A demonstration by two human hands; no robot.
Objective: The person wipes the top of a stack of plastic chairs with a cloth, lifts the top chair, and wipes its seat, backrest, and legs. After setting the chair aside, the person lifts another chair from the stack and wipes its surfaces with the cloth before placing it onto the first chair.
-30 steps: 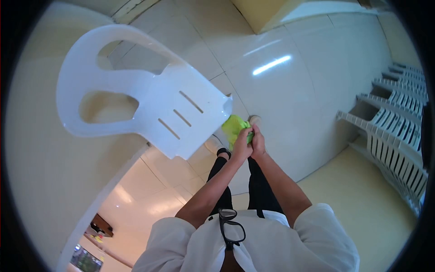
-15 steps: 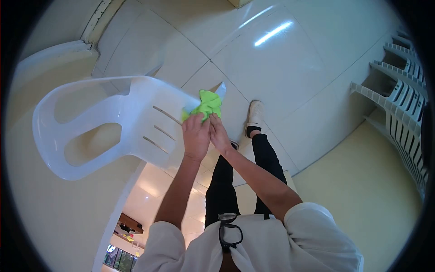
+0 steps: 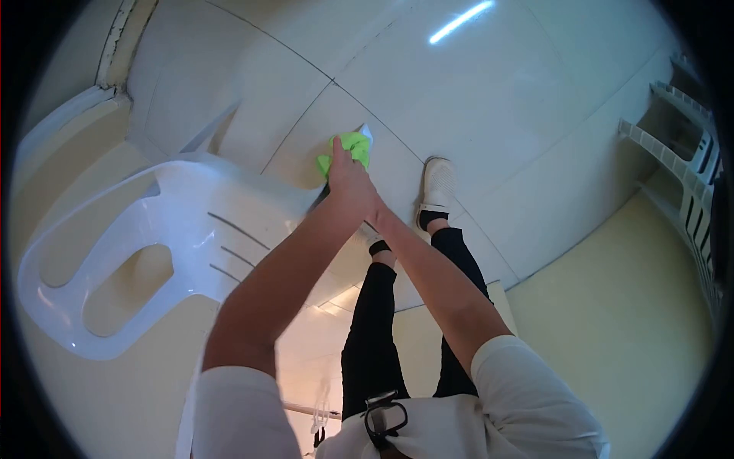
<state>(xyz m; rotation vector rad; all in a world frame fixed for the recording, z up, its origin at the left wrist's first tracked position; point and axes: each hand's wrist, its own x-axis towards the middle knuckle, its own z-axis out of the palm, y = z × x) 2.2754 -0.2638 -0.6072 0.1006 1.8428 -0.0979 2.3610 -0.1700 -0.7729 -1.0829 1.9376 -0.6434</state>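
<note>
A white plastic chair (image 3: 115, 321) with slots in its seat and cut-outs in its back stands to my left. My left hand (image 3: 352, 187) is closed on a bright green cloth (image 3: 356, 144) at the chair's front edge, and one digit points forward over the cloth. A white pointed part (image 3: 365, 131) shows just past the cloth. My right hand (image 3: 373, 214) lies under and behind the left one, with its wrist crossing close by. Its fingers are hidden, so what it grips does not show.
Stacked pale plastic chairs (image 3: 680, 161) stand along the right side. Glossy tiles (image 3: 497, 138) cover the floor, and my shoe (image 3: 438, 183) rests on them. A cream wall corner (image 3: 115, 76) rises at the upper left. Glasses (image 3: 386, 419) hang from my shirt.
The chair now appears lower and farther left in view. My left arm has reached across over the right hand, which was visible beside it before. The cloth has bunched up smaller.
</note>
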